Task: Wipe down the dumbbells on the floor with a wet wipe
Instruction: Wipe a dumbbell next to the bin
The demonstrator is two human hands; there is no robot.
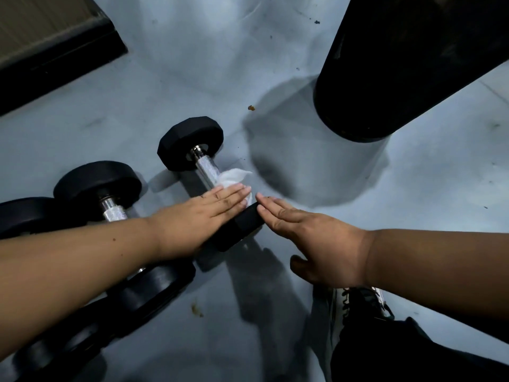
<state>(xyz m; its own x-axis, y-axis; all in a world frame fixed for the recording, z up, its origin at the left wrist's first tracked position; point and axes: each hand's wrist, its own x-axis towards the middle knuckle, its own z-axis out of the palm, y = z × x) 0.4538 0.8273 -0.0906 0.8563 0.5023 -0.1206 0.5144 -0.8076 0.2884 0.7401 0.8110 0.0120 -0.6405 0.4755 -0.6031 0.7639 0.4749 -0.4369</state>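
On the grey floor [275, 64] near the centre of the view lies the hex dumbbell [201, 164] you are working on, its far head pointing toward 11 o'clock and its near head toward 5 o'clock, under your hands. Your left hand [203, 213] lies flat over the near end of the knurled chrome handle, fingers straight and together, pressing the white wet wipe [232, 177] down against the bar; the wipe's crumpled edge sticks out past your fingertips toward 12 o'clock. That grip is pressed flat on the wipe, not pinching it. Your right hand [308, 238] comes in from 3 o'clock with its grip spread open, fingers extended, the fingertips resting on the near black head of the same dumbbell, just beside your left fingertips. At 9 o'clock a second dumbbell [104, 188] with round heads lies partly under your left forearm, and further dark weights sit toward 7 o'clock, blurred. At 1 o'clock a large black cylinder [399, 64] stands over its shadow. At 5 o'clock your sneaker [358, 304] shows beneath your right forearm.
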